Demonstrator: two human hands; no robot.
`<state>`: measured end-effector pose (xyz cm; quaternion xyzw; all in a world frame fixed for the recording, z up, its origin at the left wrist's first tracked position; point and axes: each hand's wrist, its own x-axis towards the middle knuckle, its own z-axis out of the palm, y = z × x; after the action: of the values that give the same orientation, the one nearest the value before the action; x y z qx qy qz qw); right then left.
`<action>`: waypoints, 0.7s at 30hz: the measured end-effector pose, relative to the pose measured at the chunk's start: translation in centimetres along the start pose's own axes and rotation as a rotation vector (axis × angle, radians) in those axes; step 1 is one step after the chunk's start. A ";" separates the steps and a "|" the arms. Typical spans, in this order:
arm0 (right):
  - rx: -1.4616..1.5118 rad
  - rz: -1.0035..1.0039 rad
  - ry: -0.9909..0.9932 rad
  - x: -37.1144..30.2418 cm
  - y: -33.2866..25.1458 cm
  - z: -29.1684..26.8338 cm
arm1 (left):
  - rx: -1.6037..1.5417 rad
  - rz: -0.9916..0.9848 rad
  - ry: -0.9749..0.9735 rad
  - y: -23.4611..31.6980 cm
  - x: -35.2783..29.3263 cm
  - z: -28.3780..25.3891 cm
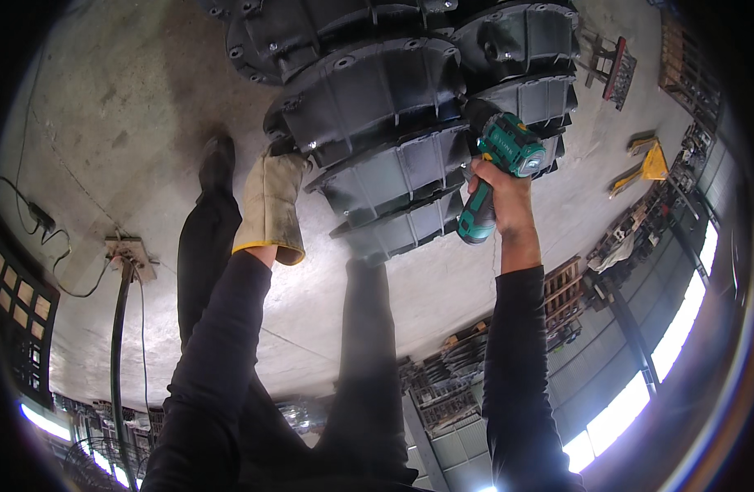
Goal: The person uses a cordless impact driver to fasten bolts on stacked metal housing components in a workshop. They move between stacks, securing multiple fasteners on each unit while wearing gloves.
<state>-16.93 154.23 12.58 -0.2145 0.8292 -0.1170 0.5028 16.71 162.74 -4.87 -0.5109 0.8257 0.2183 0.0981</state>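
Observation:
Several black ribbed, curved casings [369, 94] with bolt holes along their flanged edges stand stacked in rows in front of me. My left hand [274, 193], in a beige work glove with a yellow cuff, is closed at the left edge of one casing; its fingertips are partly hidden there. My bare right hand [504, 193] wraps round the grip of a green and black cordless drill [508, 148]. The drill's front end points up and left at the casings, close to a flange. Whether its tip touches a bolt I cannot tell.
On the concrete floor [106, 139] to the right lie a yellow metal frame [651, 162] and a red-edged rack [616, 74]. To the left stands a metal post on a square base [131, 250], with a black cable [69, 279] trailing. Wooden pallets [564, 287] line the wall.

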 end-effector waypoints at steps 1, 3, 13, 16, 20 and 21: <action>0.014 -0.004 -0.006 0.0 0.0 0.0 | -0.051 -0.015 -0.007 0.0 0.0 -0.3; 0.020 -0.012 -0.014 0.0 0.0 0.0 | -0.108 -0.029 0.064 -0.1 0.2 -0.4; 0.083 -0.043 -0.012 0.1 0.2 0.4 | -0.806 -0.323 0.052 0.7 0.4 0.3; 0.076 -0.076 0.002 -0.2 0.0 0.2 | -0.587 -0.310 -0.054 0.7 0.9 0.3; 0.077 -0.115 -0.019 -0.5 -0.1 -0.4 | -1.222 -0.497 -0.047 0.7 1.1 1.4; 0.062 -0.117 -0.026 -0.5 0.0 -0.5 | -1.272 -0.501 0.002 0.8 0.9 1.6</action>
<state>-17.19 154.45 13.27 -0.2486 0.8046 -0.1690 0.5121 15.50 163.10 -6.46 -0.6449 0.3938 0.6314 -0.1745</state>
